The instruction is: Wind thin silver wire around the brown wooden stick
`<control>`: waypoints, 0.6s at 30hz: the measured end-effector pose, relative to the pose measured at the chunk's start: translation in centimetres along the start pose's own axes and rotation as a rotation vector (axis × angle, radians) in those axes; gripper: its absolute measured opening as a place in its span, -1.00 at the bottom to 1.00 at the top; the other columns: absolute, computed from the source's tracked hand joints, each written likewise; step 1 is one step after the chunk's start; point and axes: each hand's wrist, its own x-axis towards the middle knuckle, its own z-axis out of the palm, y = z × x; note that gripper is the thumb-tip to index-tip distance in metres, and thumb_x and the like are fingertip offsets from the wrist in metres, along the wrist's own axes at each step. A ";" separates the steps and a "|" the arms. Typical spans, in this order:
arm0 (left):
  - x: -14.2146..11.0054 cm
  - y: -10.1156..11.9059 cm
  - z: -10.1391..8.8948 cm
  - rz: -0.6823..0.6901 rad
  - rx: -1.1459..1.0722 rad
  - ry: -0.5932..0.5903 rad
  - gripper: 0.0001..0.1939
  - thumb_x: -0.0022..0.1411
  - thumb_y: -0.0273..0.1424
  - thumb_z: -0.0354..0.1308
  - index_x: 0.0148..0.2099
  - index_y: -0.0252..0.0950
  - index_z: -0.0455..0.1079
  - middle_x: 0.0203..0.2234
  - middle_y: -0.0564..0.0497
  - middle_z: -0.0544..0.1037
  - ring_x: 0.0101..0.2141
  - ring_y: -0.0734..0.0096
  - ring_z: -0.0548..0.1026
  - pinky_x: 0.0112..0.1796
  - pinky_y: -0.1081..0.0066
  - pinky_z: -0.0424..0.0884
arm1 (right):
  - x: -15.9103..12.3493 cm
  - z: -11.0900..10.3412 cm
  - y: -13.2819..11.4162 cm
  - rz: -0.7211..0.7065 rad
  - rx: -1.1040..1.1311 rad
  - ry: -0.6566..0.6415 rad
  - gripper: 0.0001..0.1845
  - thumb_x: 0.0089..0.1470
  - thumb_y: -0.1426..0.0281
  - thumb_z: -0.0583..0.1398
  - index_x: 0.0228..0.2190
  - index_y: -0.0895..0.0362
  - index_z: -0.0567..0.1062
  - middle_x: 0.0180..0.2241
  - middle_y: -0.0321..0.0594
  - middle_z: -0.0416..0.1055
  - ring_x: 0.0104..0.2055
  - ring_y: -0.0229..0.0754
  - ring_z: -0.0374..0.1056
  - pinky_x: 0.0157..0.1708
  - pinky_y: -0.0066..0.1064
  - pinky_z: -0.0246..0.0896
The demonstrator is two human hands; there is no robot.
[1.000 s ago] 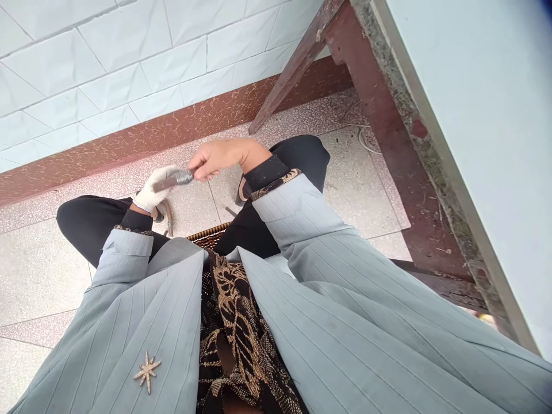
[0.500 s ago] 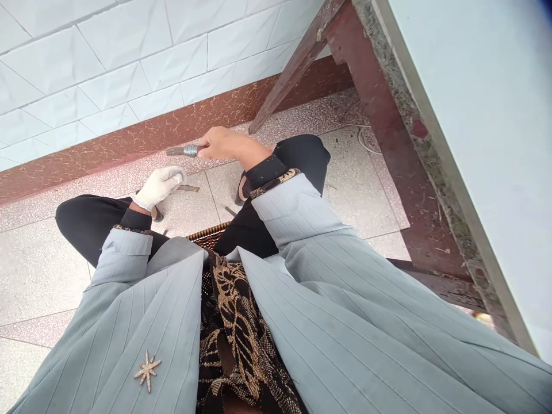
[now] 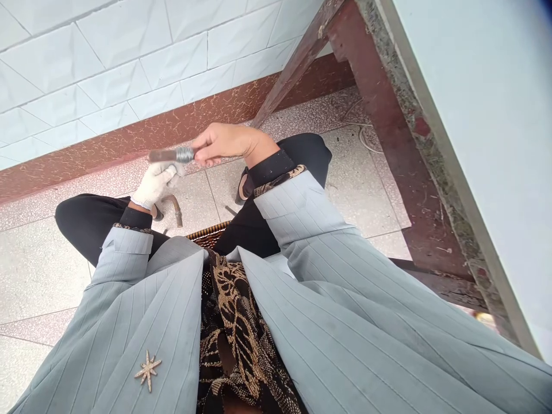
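Observation:
My left hand (image 3: 153, 185), in a white knit glove, is closed. A bent brown pipe-like piece (image 3: 177, 211) with a dull worn surface sticks out below its fingers; the gripped part is hidden. My bare right hand (image 3: 224, 142) is closed around the near end of a tool with a flat dark-brown end (image 3: 161, 156) and silver wire (image 3: 184, 154) wound round its neck. This brown end points left and lies just over the gloved fingers; whether it touches them I cannot tell. Something pale and blurred shows by the gloved fingertips.
Between my knees is the edge of a woven wicker item (image 3: 209, 234). A small dark strip (image 3: 230, 211) lies on the speckled tile floor (image 3: 362, 184). To the right stands a dark-red wooden table frame (image 3: 388, 138) under a pale top (image 3: 478, 115). A tiled wall (image 3: 125, 52) rises ahead.
The wire-wound tool moved up and right off the glove, then back left over it. The bent piece swung from pointing down to pointing right, then down again. My left hand stayed nearly in place.

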 end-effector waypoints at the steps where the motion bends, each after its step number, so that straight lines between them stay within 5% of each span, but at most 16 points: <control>1: 0.1 0.1 0.0 -0.013 -0.020 0.029 -0.62 0.34 0.01 0.19 -0.22 -0.23 0.44 -0.59 0.13 0.28 -0.57 0.50 0.21 -0.46 0.43 0.23 | -0.2 -0.3 0.0 -0.043 0.099 0.127 -0.81 0.29 0.53 0.26 -0.41 0.22 0.57 -0.50 -0.33 0.45 -0.56 -0.42 0.23 -0.52 -0.55 0.10; 4: 0.2 0.7 0.1 -0.078 0.052 0.013 -0.66 0.32 -0.06 0.19 -0.27 -0.24 0.43 -0.59 0.13 0.25 -0.57 0.51 0.17 -0.50 0.44 0.14 | -0.3 -0.7 0.2 -0.021 0.247 0.354 -0.71 0.34 0.48 0.23 -0.47 0.21 0.51 -0.54 -0.30 0.41 -0.57 -0.39 0.20 -0.58 -0.52 0.07; 10: -0.2 2.0 0.7 -0.110 0.285 -0.149 -0.72 0.22 -0.16 0.13 -0.28 -0.29 0.46 -0.49 0.06 0.42 -0.46 0.44 0.29 -0.37 0.41 0.25 | 0.7 -0.6 0.8 0.167 0.122 0.505 -0.73 0.27 0.33 0.32 -0.46 0.12 0.48 -0.55 -0.27 0.41 -0.54 -0.29 0.19 -0.56 -0.44 0.11; 15: -0.3 2.8 0.6 -0.086 0.399 -0.221 -0.70 0.25 -0.18 0.08 -0.27 -0.29 0.49 -0.47 0.06 0.44 -0.39 0.38 0.35 -0.26 0.37 0.32 | 1.8 -0.5 2.1 0.328 -0.218 0.521 -0.78 0.18 0.49 0.33 -0.49 0.14 0.48 -0.56 -0.25 0.34 -0.45 -0.23 0.28 -0.42 -0.37 0.15; 18: -0.3 2.9 0.4 -0.057 0.456 -0.191 -0.70 0.26 -0.20 0.07 -0.25 -0.29 0.52 -0.42 0.03 0.51 -0.34 0.34 0.41 -0.19 0.34 0.37 | 2.5 0.0 3.2 0.352 -0.516 0.388 -0.75 0.07 0.51 0.39 -0.56 0.14 0.49 -0.64 -0.27 0.21 -0.34 -0.12 0.35 -0.33 -0.32 0.16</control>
